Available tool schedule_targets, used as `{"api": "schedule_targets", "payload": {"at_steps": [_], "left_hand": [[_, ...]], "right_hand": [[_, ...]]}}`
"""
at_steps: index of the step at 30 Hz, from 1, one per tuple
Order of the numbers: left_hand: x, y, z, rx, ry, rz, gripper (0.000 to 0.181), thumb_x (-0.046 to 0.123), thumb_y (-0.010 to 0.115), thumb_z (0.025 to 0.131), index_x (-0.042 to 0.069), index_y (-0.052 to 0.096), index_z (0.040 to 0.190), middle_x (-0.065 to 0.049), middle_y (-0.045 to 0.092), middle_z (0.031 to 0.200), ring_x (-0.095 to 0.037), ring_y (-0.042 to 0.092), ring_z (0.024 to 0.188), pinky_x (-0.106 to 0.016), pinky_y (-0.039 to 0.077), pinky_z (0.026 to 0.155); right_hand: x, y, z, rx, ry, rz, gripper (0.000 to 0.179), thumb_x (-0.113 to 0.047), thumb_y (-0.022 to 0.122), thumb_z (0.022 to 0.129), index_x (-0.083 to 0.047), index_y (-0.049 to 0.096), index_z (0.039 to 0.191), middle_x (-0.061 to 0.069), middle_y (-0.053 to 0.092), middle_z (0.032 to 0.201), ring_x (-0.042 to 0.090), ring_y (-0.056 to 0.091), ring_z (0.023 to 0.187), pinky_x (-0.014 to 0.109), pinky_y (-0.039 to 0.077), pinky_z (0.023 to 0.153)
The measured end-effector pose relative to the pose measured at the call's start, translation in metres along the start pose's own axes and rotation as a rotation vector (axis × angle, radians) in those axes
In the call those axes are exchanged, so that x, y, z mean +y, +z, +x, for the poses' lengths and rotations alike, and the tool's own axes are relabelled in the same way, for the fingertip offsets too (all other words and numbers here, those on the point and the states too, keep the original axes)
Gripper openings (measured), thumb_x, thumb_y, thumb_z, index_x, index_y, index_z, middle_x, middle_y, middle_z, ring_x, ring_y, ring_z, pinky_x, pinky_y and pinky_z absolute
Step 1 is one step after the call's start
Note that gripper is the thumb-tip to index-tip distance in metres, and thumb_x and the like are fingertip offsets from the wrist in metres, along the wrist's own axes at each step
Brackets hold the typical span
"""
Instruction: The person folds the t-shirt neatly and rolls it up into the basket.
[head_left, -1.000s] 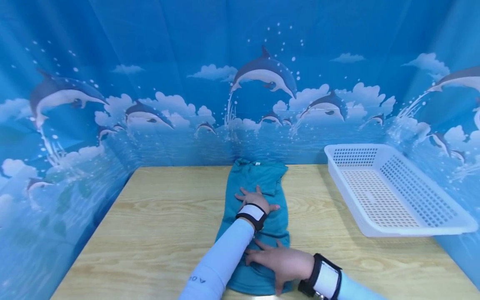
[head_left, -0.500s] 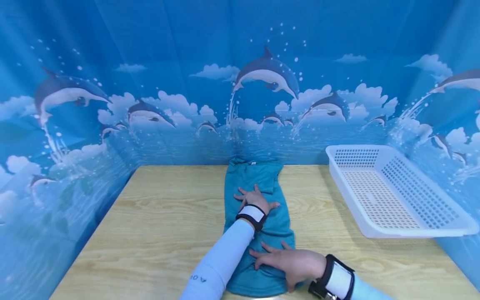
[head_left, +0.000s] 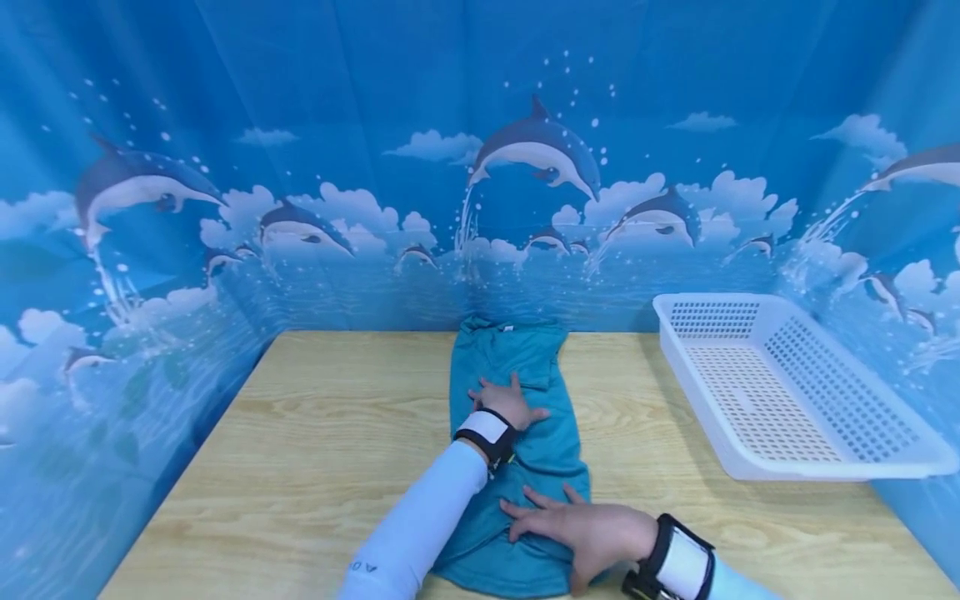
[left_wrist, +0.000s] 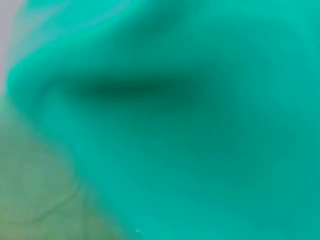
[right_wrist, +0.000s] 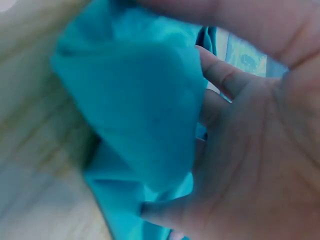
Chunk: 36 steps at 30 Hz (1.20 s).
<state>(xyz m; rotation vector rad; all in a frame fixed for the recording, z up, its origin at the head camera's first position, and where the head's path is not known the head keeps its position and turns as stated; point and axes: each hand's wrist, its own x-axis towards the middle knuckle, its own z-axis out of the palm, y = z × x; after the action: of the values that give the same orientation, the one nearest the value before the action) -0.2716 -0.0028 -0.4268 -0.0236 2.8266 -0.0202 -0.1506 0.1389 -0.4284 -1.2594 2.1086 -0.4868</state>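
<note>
A teal shirt (head_left: 517,350) lies folded into a long strip down the middle of the table, a small white tag at its far end. My left hand (head_left: 506,404) rests on its middle with the fingers spread. Near the closer end my right hand (head_left: 592,529) touches the cloth, fingers spread and the thumb by the right edge. In the right wrist view, a bulging fold of the shirt (right_wrist: 135,110) lies beside the fingers of my right hand (right_wrist: 250,140). Blurred teal cloth of the shirt (left_wrist: 200,150) fills most of the left wrist view, where the left fingers are hidden.
A white plastic basket (head_left: 735,446) with perforated walls stands at the right of the wood-grain table (head_left: 322,433). Behind and at the sides hangs a blue curtain (head_left: 360,100) printed with dolphins. It meets the table's far edge.
My right hand has shifted slightly right on the near part of the shirt. My left wrist has moved a little left, the hand staying on the cloth. The shirt's far end has shifted slightly left.
</note>
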Motion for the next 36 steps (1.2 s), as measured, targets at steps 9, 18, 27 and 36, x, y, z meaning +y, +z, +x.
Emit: {"api": "schedule_targets", "payload": {"at_steps": [9, 18, 27, 36], "left_hand": [[-0.037, -0.01, -0.028, 0.104, 0.439, -0.111, 0.062, 0.048, 0.054, 0.093, 0.013, 0.042, 0.144, -0.012, 0.051, 0.14, -0.029, 0.046, 0.131, -0.043, 0.04, 0.106], [-0.066, 0.0, -0.083, 0.362, 0.722, -0.164, 0.036, 0.027, 0.067, 0.09, 0.018, 0.061, 0.124, 0.001, 0.059, 0.112, -0.012, 0.054, 0.1, -0.027, 0.049, 0.084], [-0.109, 0.023, -0.118, 0.141, 0.7, -0.248, 0.03, 0.02, 0.074, 0.082, 0.017, 0.062, 0.109, 0.005, 0.052, 0.098, -0.005, 0.047, 0.084, -0.018, 0.045, 0.067], [-0.125, 0.041, -0.13, -0.027, 0.617, -0.237, 0.037, 0.021, 0.082, 0.072, 0.019, 0.062, 0.103, 0.009, 0.045, 0.091, -0.003, 0.042, 0.076, -0.018, 0.043, 0.063]], "right_hand": [[0.005, 0.007, -0.007, 0.081, -0.084, 0.139, 0.08, -0.03, 0.073, 0.079, -0.031, 0.032, 0.148, 0.004, 0.016, 0.16, 0.038, 0.01, 0.145, 0.066, 0.012, 0.109], [0.007, 0.004, -0.018, 0.411, 0.085, 0.005, 0.042, -0.032, 0.071, 0.085, -0.022, 0.06, 0.124, 0.003, 0.049, 0.139, 0.027, 0.048, 0.127, 0.039, 0.046, 0.098], [0.01, 0.01, -0.03, 0.444, 0.179, -0.128, 0.043, -0.039, 0.077, 0.077, -0.018, 0.065, 0.114, -0.012, 0.049, 0.102, 0.002, 0.047, 0.091, 0.024, 0.046, 0.076], [0.016, 0.016, -0.028, 0.453, 0.171, -0.193, 0.044, -0.039, 0.079, 0.073, -0.015, 0.067, 0.108, -0.013, 0.046, 0.096, 0.001, 0.044, 0.085, 0.022, 0.045, 0.074]]}}
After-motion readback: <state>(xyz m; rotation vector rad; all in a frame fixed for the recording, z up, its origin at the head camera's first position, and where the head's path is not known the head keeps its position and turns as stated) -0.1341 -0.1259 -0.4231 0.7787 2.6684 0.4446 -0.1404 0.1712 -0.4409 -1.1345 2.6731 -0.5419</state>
